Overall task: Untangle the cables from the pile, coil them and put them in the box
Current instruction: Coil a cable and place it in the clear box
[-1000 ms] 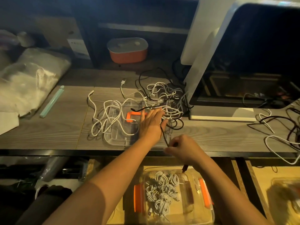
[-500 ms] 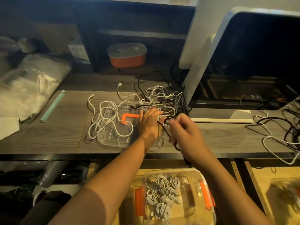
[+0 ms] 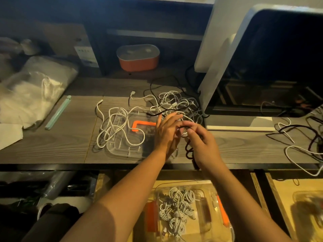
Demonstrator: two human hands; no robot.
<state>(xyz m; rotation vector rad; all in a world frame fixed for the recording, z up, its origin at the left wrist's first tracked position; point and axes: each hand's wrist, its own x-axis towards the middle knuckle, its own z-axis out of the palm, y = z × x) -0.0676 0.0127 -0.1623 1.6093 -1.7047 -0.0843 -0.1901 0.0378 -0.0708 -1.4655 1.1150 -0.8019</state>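
Fingers of right hand (image 3: 202,145) curled, pinching black cable (image 3: 188,151) over tabletop (image 3: 61,145) front edge. Left hand (image 3: 165,135) fingers stretched against same cable, grip unclear. Tangled pile (image 3: 174,105) just behind hands. Box (image 3: 201,191) below tabletop, white coils (image 3: 176,206) inside.

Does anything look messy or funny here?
Yes. The cable pile is one knotted heap of white and black cords, sprawled over the clear lid lying flat on the desk. More loose cables hang over the desk's front edge at the right.
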